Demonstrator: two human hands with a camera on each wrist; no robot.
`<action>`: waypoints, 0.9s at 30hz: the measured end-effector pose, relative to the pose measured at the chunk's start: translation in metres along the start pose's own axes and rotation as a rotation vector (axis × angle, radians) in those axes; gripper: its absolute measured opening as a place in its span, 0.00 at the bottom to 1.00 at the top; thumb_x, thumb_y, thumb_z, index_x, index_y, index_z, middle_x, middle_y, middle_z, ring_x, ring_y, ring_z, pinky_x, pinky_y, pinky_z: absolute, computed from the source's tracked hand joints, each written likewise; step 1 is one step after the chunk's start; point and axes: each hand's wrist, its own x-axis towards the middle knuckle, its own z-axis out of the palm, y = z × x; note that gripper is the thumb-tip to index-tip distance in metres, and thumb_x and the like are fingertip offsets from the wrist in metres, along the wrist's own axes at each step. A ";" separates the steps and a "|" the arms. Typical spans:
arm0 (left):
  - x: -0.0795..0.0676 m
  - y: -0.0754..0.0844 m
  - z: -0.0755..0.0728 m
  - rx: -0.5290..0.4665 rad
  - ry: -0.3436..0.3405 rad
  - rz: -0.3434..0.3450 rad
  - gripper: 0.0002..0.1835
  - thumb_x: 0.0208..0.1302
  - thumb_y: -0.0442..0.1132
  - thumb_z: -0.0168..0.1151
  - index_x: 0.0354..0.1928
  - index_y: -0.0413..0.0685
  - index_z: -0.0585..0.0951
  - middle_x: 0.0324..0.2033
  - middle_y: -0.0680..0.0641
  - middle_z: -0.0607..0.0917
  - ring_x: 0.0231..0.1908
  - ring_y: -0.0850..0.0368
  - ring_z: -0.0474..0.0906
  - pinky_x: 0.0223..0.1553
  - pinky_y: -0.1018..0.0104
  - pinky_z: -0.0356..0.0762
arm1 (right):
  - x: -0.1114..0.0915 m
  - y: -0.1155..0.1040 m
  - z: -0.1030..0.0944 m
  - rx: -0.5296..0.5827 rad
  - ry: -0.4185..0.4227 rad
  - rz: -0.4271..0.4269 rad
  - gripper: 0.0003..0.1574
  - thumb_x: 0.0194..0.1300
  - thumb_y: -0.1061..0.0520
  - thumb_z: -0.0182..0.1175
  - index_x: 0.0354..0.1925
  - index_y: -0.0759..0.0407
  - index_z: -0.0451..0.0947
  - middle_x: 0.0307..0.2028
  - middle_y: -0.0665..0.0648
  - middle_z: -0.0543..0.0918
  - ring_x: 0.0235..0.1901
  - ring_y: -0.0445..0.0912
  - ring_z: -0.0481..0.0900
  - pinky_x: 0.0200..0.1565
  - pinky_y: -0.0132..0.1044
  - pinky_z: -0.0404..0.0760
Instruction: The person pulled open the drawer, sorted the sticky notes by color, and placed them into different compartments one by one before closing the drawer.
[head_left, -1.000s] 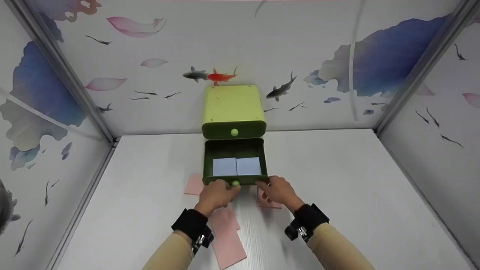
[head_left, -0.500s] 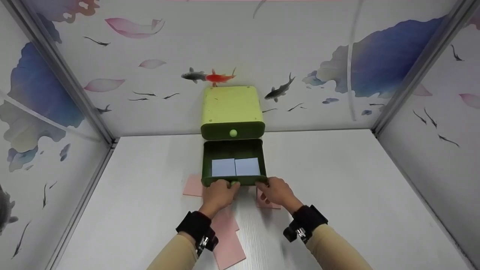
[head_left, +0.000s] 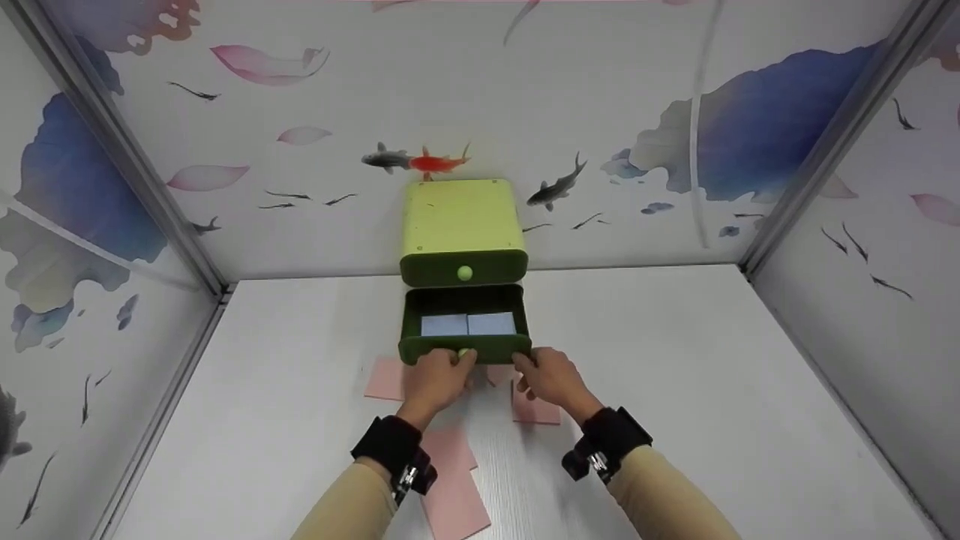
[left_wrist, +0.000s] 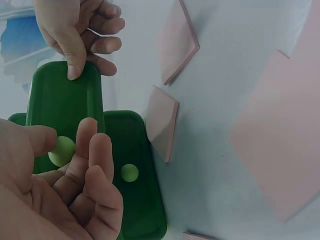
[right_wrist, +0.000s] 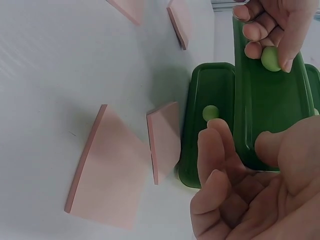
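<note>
Drawer (head_left: 491,350), dark green, juts out at the centre of the head view below the upper front of a yellow-green cabinet (head_left: 463,214); only this view shows the two pale blue squares (head_left: 444,325) lying side by side inside it. Both wrist views instead reveal a lower green front (left_wrist: 140,207) with its own knob (left_wrist: 130,173), hidden from above. The person's left hand (head_left: 436,381) pinches the jutting drawer's round knob (left_wrist: 61,151) between thumb and finger. The right hand (head_left: 553,377) grips the drawer's corner, thumb flat on the face, other fingers curled at the lower edge. Both forearms, in beige sleeves (head_left: 345,501) and black wrist straps (head_left: 388,444), rise from the lower edge of the head view. Pink squares (head_left: 535,409) lie on the white table (head_left: 660,360) around the hands; the left hand partly covers one at centre left.
</note>
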 end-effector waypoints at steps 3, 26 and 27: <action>0.005 -0.001 0.001 -0.002 0.001 0.006 0.23 0.72 0.53 0.52 0.23 0.46 0.81 0.18 0.51 0.82 0.17 0.60 0.69 0.21 0.69 0.63 | 0.004 0.000 0.001 0.004 0.010 0.018 0.19 0.74 0.49 0.51 0.36 0.62 0.80 0.25 0.62 0.86 0.22 0.48 0.84 0.30 0.35 0.78; 0.049 0.010 -0.002 0.011 0.034 -0.032 0.24 0.74 0.55 0.48 0.29 0.45 0.81 0.22 0.49 0.82 0.20 0.58 0.69 0.23 0.67 0.63 | 0.046 -0.013 -0.007 0.018 0.050 0.092 0.28 0.76 0.45 0.45 0.34 0.61 0.83 0.19 0.54 0.84 0.19 0.43 0.82 0.41 0.41 0.81; 0.051 0.010 -0.001 0.015 0.036 -0.036 0.24 0.74 0.55 0.48 0.29 0.46 0.81 0.22 0.50 0.81 0.21 0.58 0.69 0.24 0.67 0.63 | 0.047 -0.014 -0.007 0.018 0.052 0.091 0.28 0.76 0.45 0.45 0.34 0.61 0.83 0.19 0.54 0.83 0.19 0.43 0.82 0.42 0.42 0.81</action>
